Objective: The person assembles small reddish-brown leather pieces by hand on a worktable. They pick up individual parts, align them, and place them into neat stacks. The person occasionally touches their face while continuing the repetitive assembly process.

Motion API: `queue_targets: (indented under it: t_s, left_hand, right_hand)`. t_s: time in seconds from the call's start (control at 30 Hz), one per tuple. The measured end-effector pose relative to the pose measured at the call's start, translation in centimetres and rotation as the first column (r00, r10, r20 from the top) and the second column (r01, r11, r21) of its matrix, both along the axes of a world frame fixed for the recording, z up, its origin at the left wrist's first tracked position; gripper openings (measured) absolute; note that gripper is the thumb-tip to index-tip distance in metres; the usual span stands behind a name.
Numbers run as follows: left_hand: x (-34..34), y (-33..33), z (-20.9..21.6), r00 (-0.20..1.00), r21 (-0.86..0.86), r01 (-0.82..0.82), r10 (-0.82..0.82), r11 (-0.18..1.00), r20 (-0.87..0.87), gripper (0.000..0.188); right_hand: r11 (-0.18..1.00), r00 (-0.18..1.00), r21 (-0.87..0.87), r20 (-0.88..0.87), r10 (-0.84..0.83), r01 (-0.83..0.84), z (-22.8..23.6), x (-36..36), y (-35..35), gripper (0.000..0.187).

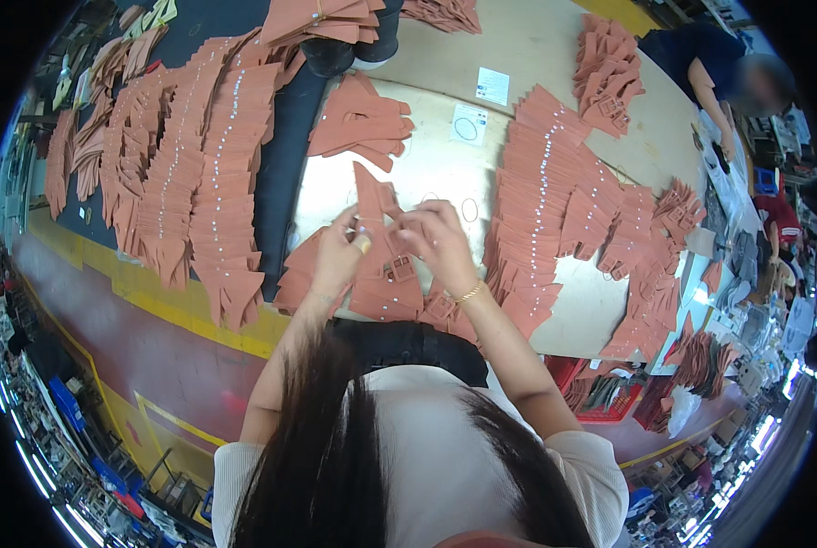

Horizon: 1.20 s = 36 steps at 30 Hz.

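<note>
Between my hands stands a small bundle of reddish-brown cut fabric pieces (369,194), its pointed end toward the far side of the table. My left hand (340,254) is closed round its left side, thumb on top. At its right edge are the bent, pinched fingers of my right hand (436,239); what they grip, if anything, is too small to make out. A fabric-covered buckle (399,268) shows just below the bundle. More reddish-brown pieces (385,300) lie under my hands, near my waist. A thin loop, like a rubber band (469,210), rests right of my right hand.
Fanned rows of reddish-brown pieces (235,183) cover the dark left surface; another long row (536,201) lies on the right. A pile (361,123) and a paper label (469,125) sit ahead. A co-worker (705,73) stands far right. A red crate (609,402) is below the table edge.
</note>
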<state>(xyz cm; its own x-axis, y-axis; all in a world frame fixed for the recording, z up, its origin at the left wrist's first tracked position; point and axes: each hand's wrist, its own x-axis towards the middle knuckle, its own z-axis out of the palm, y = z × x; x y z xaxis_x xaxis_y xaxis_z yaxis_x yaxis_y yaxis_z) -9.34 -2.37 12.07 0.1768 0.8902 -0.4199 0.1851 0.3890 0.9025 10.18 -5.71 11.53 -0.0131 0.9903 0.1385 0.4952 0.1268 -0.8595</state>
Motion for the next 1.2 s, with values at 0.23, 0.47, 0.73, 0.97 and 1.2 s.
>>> queue_targets:
  t_s: [0.23, 0.47, 0.73, 0.97, 1.2]
  left_hand:
    - [0.4, -2.9, 3.8, 0.951, -0.067, 0.255, -0.263, 0.965, -0.161, 0.043]
    - [-0.5, -3.9, 3.7, 0.707, 0.283, 0.568, -0.282, 0.773, -0.649, 0.047]
    - [-1.1, -4.2, 4.1, 0.925, 0.224, 0.337, -0.277, 0.914, -0.261, 0.029]
    - [-2.5, -3.3, 2.7, 0.986, 0.272, 0.014, 0.032, 0.962, -0.163, 0.027]
    - [-1.0, -4.2, 1.7, 0.926, 0.113, 0.179, -0.128, 0.977, -0.355, 0.026]
  right_hand:
    - [0.992, 0.972, 0.07, 0.216, 0.09, -0.107, 2.8, -3.8, -0.7, 0.016]
    - [0.893, 0.974, -0.393, -0.145, 0.176, -0.221, 3.8, -1.6, -2.7, 0.017]
    - [0.681, 0.588, -0.724, -0.507, -0.631, 0.107, -0.4, 1.3, 2.2, 0.013]
    - [0.634, 0.856, -0.773, -0.352, -0.378, -0.038, -3.0, -1.1, 0.7, 0.018]
    - [0.847, 0.832, -0.506, -0.39, -0.395, 0.164, -2.6, -1.5, 0.1, 0.02]
